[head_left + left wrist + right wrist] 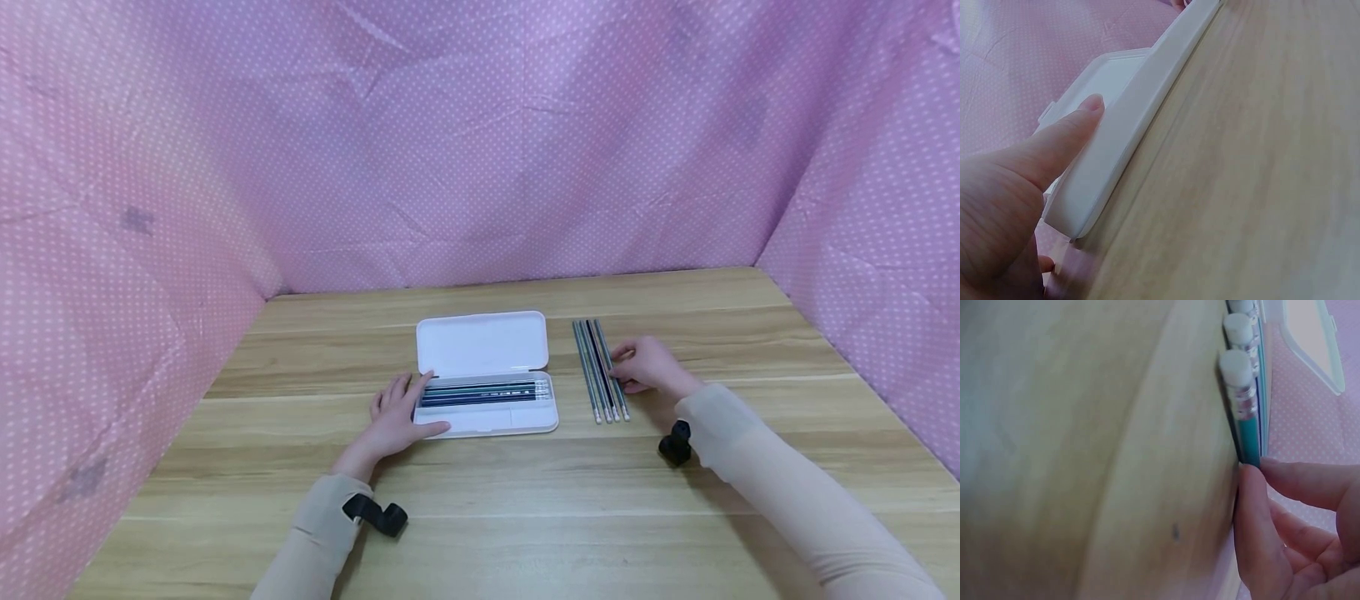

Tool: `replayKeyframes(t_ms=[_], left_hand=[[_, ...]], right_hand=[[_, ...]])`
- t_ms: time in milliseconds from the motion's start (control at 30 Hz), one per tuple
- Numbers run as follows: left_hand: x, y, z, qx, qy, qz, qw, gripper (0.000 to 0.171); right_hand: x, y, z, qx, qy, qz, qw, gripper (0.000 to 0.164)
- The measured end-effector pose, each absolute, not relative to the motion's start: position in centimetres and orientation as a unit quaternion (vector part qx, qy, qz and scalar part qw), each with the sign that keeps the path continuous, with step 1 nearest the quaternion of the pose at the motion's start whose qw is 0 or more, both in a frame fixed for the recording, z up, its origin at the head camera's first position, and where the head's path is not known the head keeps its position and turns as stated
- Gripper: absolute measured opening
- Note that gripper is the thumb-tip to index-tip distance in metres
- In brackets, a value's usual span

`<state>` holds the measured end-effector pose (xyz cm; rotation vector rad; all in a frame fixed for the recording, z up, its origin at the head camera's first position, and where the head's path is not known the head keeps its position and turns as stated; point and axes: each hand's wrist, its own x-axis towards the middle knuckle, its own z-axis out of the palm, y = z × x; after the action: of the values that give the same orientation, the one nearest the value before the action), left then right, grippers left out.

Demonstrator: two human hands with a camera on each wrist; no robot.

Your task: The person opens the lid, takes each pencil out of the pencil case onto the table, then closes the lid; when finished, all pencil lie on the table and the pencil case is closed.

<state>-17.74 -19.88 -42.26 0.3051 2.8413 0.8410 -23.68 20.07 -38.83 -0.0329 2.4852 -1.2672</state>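
Where the right hand [647, 365] pinches, the rightmost pencil [1246, 422] lies.

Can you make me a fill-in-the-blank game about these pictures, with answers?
The left hand touches a case whose lid is not shut but ____.
In the head view, the loose pencils lie on the case's ____ side.
The erasers in the right wrist view are coloured ____.
The pink cloth is covered in little ____.

Missing words: open; right; white; dots.

On the wood-grained worktop [525, 517], an opened white case [480, 423] is set down, and beside it eraser-tipped pencils [597, 367] are laid side by side.
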Motion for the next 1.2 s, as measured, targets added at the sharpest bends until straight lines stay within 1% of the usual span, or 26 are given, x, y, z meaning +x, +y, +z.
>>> replayKeyframes(t_ms=[367,567,667,967,1200], left_hand=[[-17.7,-19.8,-42.1,0.095,0.95,0.284,0.091,0.091],[-17.7,-19.7,-42.1,0.092,0.951,0.283,0.091,0.091],[-17.7,-19.7,-42.0,0.091,0.951,0.281,0.091,0.091],[-17.9,-19.7,-41.9,0.088,0.951,0.281,0.096,0.091],[-17.8,-19.7,-41.9,0.087,0.95,0.283,0.094,0.091]], right_hand=[[-23.7,20.0,-38.9,-0.007,0.873,-0.455,0.177,0.041],[-23.8,20.4,-38.6,-0.017,0.868,-0.459,0.186,0.047],[-23.6,20.3,-38.0,-0.018,0.867,-0.462,0.186,0.047],[-23.1,18.7,-36.7,-0.028,0.879,-0.441,0.18,0.043],[-22.7,17.0,-36.3,-0.046,0.875,-0.445,0.187,0.041]])
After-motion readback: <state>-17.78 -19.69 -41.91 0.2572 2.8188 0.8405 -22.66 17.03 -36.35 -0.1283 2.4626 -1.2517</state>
